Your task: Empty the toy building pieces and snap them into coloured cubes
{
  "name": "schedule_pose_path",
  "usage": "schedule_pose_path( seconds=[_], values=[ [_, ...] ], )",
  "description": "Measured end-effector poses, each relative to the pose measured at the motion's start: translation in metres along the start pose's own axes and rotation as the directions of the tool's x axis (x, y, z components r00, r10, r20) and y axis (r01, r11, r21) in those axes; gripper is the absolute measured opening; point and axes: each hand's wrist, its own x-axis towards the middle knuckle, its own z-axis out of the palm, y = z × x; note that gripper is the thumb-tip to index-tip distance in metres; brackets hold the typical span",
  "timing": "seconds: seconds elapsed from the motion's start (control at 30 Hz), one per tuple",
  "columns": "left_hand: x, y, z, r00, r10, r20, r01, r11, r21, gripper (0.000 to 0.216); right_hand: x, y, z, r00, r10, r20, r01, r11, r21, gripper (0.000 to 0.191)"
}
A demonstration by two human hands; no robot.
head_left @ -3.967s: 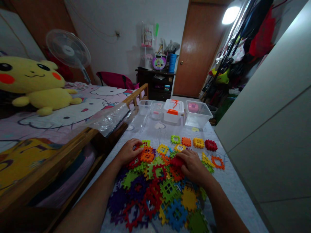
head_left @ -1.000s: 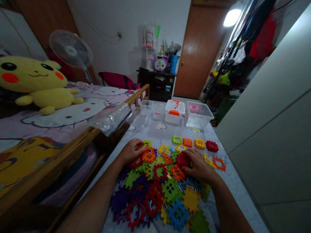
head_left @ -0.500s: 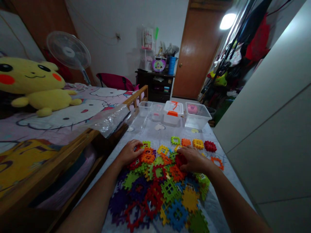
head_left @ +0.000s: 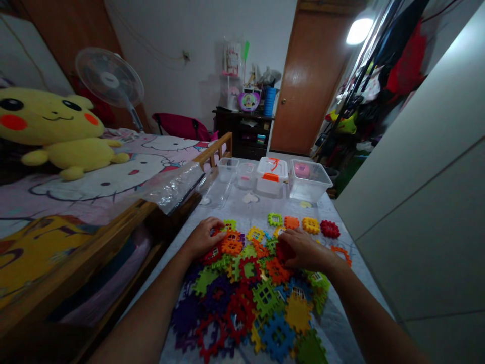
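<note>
My right hand (head_left: 303, 247) sits at 2 o'clock over the pile of plastic pieces (head_left: 248, 290), fingers curled and thumb drawn close, with a red piece (head_left: 282, 250) held between them. The piece has no long axis I can make out; what shows of it faces 9 o'clock, out past my fingertips. My left hand (head_left: 206, 236) rests at 11 o'clock, fingers loosely bent on the pile beside an orange window piece (head_left: 232, 243); whether they pinch anything, I cannot tell.

Beyond my right hand, four small loose sets run in a row toward 3 o'clock: green (head_left: 275, 219), light orange (head_left: 291, 223), yellow (head_left: 310, 225), then dark red (head_left: 330, 229). Past them a band of tablecloth (head_left: 250, 207) reaches up to the clear boxes (head_left: 310, 183) at 12 to 1 o'clock. The table's edge slants along 3 o'clock, and the wooden bed rail (head_left: 151, 212) stands at 10 o'clock, beyond my left arm.

My right hand and wrist cover much of the red piece and part of an orange frame (head_left: 344, 253). A dark green piece (head_left: 310, 349) at 5 o'clock is cut off below, and the layers under the pile stay hidden.
</note>
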Motion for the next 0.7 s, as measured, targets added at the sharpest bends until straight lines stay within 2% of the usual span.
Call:
schedule_pose_path(
  seconds=[0.17,0.37,0.5,0.6,0.7],
  values=[
    [0.001,-0.002,0.000,1.000,0.010,0.007,-0.010,1.000,0.015,0.027,0.000,0.001,-0.001,1.000,0.012,0.010,-0.012,1.000,-0.016,0.052],
    [0.001,-0.004,0.001,1.000,0.011,-0.001,-0.011,1.000,0.014,0.029,0.002,-0.003,0.004,1.000,0.012,0.010,-0.012,0.999,-0.044,0.041],
    [0.001,-0.002,0.001,1.000,-0.001,-0.009,0.001,1.000,0.005,0.030,-0.003,0.000,0.004,0.997,0.002,-0.071,-0.002,1.000,0.011,0.049],
    [0.000,-0.001,0.000,1.000,-0.009,-0.012,0.008,1.000,-0.009,0.031,-0.011,0.024,-0.005,0.977,0.017,-0.214,-0.005,0.998,0.056,0.053],
    [0.001,0.000,0.000,1.000,-0.004,-0.013,0.004,1.000,-0.009,0.031,-0.021,0.072,-0.019,0.940,0.114,-0.323,-0.095,0.993,0.072,0.051]
  ],
)
